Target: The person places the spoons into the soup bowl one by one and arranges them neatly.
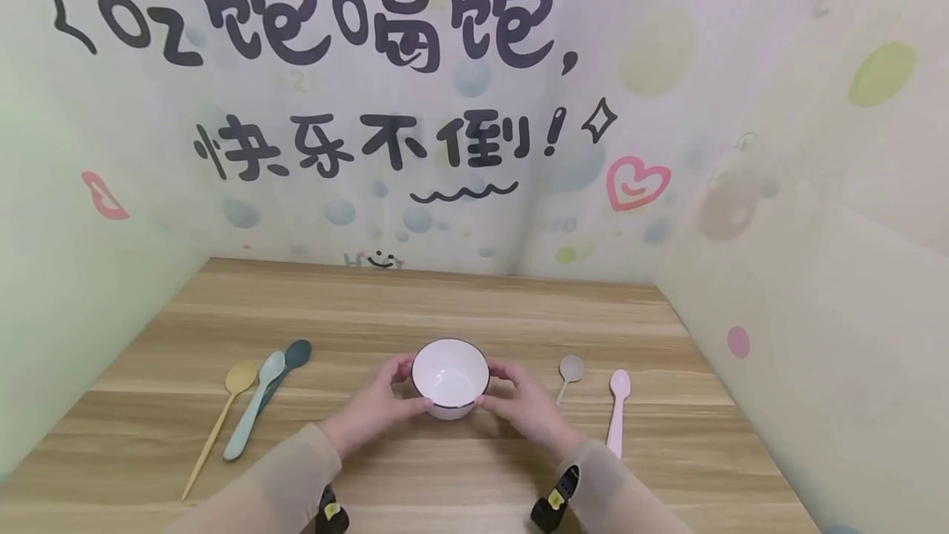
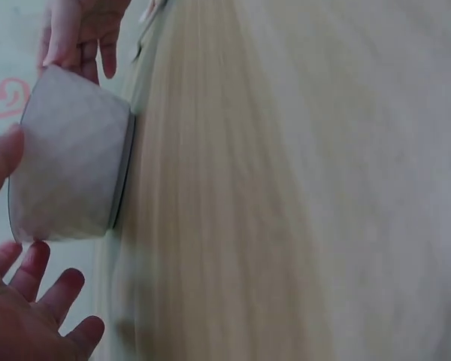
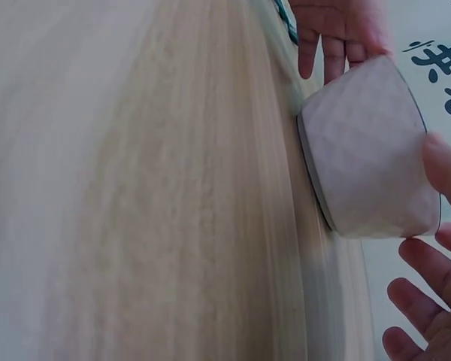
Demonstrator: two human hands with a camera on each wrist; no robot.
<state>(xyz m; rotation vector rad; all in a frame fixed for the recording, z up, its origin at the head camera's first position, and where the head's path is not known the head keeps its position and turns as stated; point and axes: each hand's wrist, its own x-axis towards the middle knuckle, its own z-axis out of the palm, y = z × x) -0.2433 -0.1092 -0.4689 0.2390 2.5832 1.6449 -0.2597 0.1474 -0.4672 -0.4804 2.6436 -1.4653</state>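
Note:
Between both hands is a white bowl with a dark rim, its inside facing up in the head view. My left hand grips its left side, thumb at the near rim and fingers around the far side. On the right, my right hand grips it the same way. The wrist views show the diamond-textured outer wall of the bowl and a grey base band close over the table. In the right wrist view the thumb of the right hand lies at the rim of the bowl.
Left on the wooden table lie a yellow spoon, a light blue spoon and a dark teal spoon, which the light blue one overlaps. A grey spoon and a pink spoon lie right. Printed walls enclose the table.

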